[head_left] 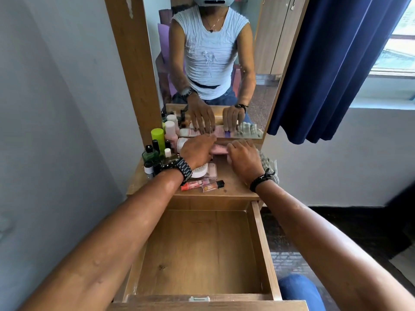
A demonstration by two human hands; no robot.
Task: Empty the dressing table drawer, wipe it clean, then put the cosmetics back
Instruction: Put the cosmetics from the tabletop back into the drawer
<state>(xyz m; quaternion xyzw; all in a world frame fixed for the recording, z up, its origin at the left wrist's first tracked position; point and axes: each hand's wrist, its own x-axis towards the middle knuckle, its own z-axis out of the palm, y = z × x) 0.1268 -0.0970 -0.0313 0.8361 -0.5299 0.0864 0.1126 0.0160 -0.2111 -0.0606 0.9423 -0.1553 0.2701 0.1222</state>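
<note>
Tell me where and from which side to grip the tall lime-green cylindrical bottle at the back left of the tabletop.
Grip the tall lime-green cylindrical bottle around its upper body, coming from above. It stands upright and rises over the dark bottles in front and the pink bottle beside it, so only its top part is free; the mirror frame probably blocks the back and left.

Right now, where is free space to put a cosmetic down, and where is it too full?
The drawer floor is bare between all its walls. On the tabletop, a bare strip lies between the lip gloss tubes and the cloth. The left back corner is crowded with bottles. Both hands cover the pink box.
</note>
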